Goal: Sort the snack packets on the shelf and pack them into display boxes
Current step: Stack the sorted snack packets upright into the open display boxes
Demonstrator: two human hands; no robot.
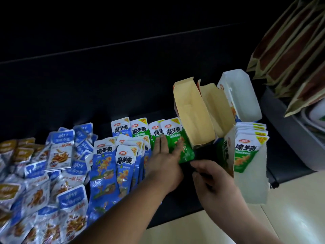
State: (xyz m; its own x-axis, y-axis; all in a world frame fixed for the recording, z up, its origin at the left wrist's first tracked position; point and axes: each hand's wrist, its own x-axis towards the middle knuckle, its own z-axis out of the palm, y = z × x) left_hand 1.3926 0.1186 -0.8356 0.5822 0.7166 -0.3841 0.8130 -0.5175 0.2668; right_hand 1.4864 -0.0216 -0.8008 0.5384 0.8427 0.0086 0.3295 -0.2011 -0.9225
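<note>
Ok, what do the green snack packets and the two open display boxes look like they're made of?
Green packets: thin plastic or foil-laminate film, glossy. They show glare streaks and crinkled, sealed edges.
Yellowish open box: paperboard, matte and uncoated inside, with crisp fold creases and a ragged torn rim.
White box holding a packet stack: likely coated paperboard, printed outside and dull white inside. Its flap stands stiff.

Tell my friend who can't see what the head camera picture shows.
A person's left hand lies flat on green snack packets on a dark shelf, the right hand beside a display box holding more green packets. An empty open box stands behind them; blue packets lie to the left.
</note>
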